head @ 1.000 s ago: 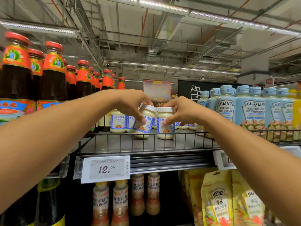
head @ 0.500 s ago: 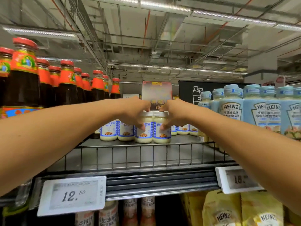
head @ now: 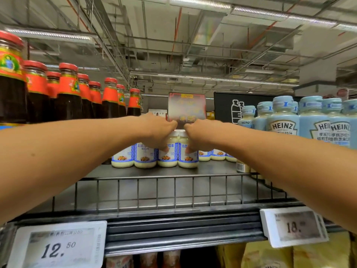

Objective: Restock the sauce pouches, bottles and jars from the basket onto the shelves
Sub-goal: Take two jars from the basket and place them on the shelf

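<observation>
Broadly, a grey sheet-metal shelf [head: 146, 192] with a thin wire rail [head: 174, 177] along its front spans the middle of the frame. At upper left stand tall glass bottles of dark sauce [head: 68, 97] with red caps and orange neck labels; at right are rounded, pale blue plastic Heinz bottles [head: 284, 120]. Two flat white price tags [head: 58, 246] clip to the ribbed shelf edge at the bottom, with yellow pouches [head: 318, 256] below at lower right. Both bare forearms reach in to the centre. The left hand [head: 156, 130] curls over the white lid of the left jar [head: 167, 157], thumb down its label; the right hand [head: 201, 134] grips the right jar [head: 188, 159] likewise. Both small, cylindrical jars of creamy sauce stand upright on the shelf, touching, in a row of matching jars [head: 144, 157].
</observation>
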`<state>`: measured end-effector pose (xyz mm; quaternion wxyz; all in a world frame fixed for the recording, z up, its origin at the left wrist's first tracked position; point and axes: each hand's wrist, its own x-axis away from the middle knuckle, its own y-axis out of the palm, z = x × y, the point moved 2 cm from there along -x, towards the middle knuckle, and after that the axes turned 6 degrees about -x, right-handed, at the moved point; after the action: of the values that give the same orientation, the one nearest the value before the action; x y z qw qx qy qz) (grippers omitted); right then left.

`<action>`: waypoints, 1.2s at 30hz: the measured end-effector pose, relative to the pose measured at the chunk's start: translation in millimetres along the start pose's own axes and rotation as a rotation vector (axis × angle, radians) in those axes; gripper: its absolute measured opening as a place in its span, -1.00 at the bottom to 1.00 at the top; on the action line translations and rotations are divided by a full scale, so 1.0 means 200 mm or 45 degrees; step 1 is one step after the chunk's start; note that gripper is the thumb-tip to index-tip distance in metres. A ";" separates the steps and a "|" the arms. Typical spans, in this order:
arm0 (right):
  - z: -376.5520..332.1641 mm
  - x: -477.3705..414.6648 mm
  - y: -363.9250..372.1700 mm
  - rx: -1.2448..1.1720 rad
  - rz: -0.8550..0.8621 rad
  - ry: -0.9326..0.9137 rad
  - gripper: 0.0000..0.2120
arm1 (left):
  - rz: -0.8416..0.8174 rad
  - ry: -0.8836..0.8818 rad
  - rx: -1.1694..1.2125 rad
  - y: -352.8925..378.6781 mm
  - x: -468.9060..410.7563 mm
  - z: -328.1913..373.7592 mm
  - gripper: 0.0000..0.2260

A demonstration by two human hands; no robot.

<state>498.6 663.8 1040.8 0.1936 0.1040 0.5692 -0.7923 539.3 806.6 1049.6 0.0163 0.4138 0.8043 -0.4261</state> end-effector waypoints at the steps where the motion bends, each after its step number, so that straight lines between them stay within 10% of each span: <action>1: 0.00 0.00 0.00 0.050 0.020 -0.011 -0.36 | 0.002 -0.011 0.009 0.01 -0.01 0.00 -0.38; 36: 0.01 -0.06 0.08 0.118 -0.016 -0.010 -0.30 | -0.326 0.018 0.240 0.06 0.03 -0.06 0.16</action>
<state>515.8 659.0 1032.6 0.1859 0.1063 0.5316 -0.8195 547.7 822.5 1046.2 -0.0828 0.3105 0.8071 -0.4954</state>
